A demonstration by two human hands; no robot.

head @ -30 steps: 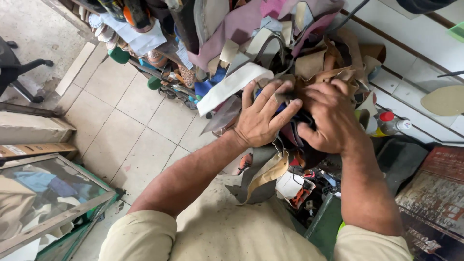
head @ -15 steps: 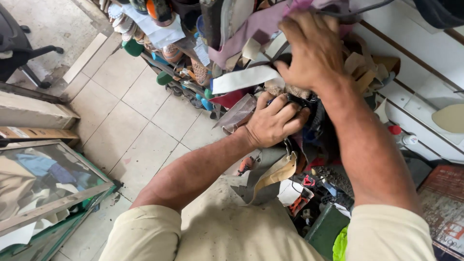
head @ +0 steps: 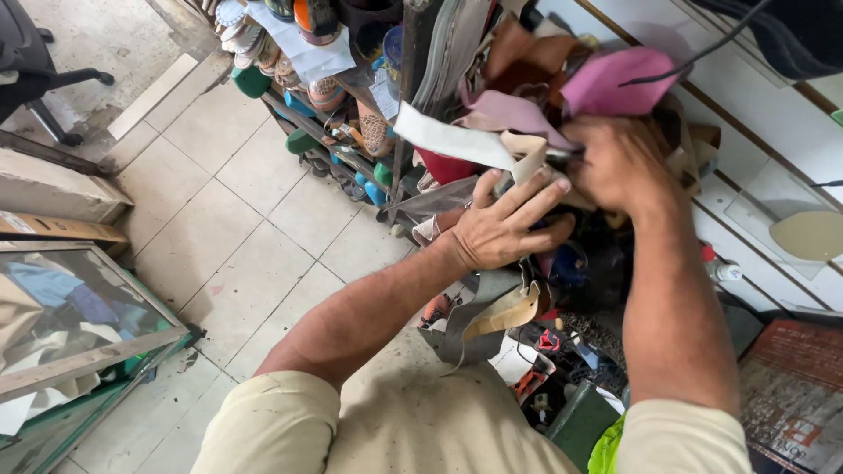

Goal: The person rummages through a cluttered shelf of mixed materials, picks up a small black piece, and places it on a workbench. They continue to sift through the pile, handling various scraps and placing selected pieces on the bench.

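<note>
The left hand point(head: 505, 224) lies fingers spread against a heap of leather scraps, fingertips touching a cream leather strip point(head: 531, 158) beside a white flat sheet point(head: 452, 139). The right hand point(head: 619, 162) is buried in the same heap just below a pink leather piece point(head: 619, 79); whether it grips anything cannot be told. A rack of shoes point(head: 334, 88) stands left of the heap above the tiled floor point(head: 237, 237).
</note>
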